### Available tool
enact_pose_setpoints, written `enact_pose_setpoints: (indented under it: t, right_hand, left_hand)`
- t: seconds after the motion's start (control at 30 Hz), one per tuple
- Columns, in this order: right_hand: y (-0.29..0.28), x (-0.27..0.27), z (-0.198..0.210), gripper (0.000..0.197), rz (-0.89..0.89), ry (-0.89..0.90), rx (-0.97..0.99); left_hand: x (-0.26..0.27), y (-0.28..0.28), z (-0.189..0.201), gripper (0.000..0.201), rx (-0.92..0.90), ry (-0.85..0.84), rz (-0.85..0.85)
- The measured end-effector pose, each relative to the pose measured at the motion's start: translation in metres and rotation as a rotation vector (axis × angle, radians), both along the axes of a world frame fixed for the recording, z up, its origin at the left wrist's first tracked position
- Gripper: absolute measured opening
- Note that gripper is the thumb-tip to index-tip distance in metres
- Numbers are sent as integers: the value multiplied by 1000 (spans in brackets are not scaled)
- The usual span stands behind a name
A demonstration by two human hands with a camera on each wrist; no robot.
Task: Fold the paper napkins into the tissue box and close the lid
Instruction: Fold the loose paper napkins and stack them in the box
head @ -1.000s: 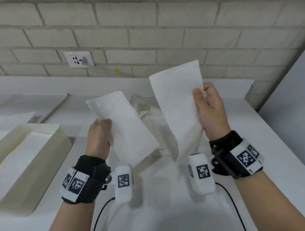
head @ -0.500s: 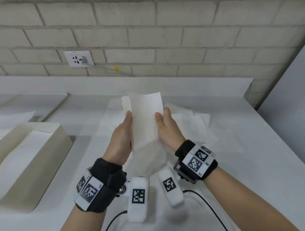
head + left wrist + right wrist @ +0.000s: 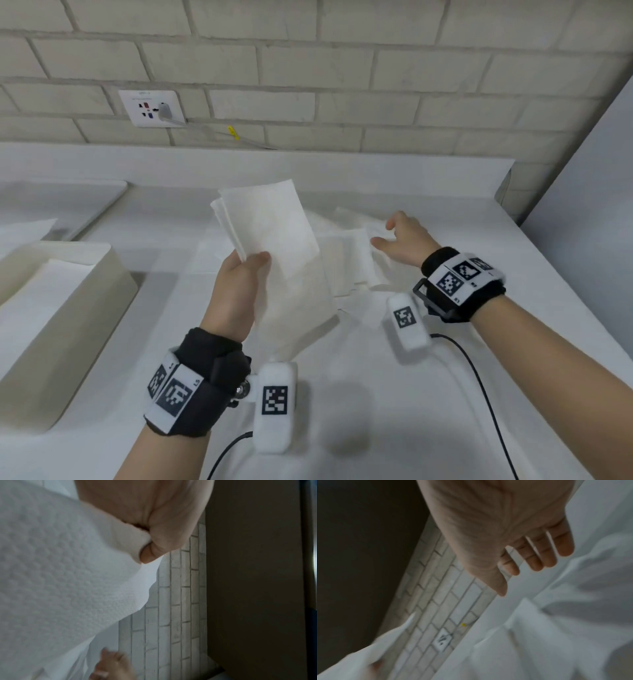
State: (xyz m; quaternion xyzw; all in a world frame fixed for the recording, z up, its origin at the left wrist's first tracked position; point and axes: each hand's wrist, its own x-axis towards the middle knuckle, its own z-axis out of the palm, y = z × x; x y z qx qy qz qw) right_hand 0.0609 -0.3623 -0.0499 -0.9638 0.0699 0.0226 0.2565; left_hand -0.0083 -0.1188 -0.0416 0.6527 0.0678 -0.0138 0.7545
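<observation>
We fold napkins, one step from the box.
Our left hand [image 3: 239, 284] pinches folded napkins [image 3: 274, 240]; our right hand [image 3: 404, 240], fingers spread, reaches loose napkins [image 3: 346, 260] right of them. Next: grab one.

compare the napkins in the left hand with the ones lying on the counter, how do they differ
The held napkins are folded into a neat stack, raised upright, pinched by the left hand. The counter napkins lie loose, spread and overlapping, gripped by nothing; the open right hand reaches over them. Both are white paper.
</observation>
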Motion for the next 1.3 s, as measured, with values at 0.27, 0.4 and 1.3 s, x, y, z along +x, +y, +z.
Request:
enact_pose_setpoints:
  t: [0.27,0.4,1.3]
  right_hand:
    - [-18,13,-29,84,-11,290,-110]
    - [-11,12,-29,74,6,144,-209]
    - [10,18,-32,10,90,-56,-27]
  left_hand:
    - [0,2,-1,21,-26,61,41]
    - [2,7,-3,20,-19,78,66]
    - [2,6,-17,48,-136,6,87]
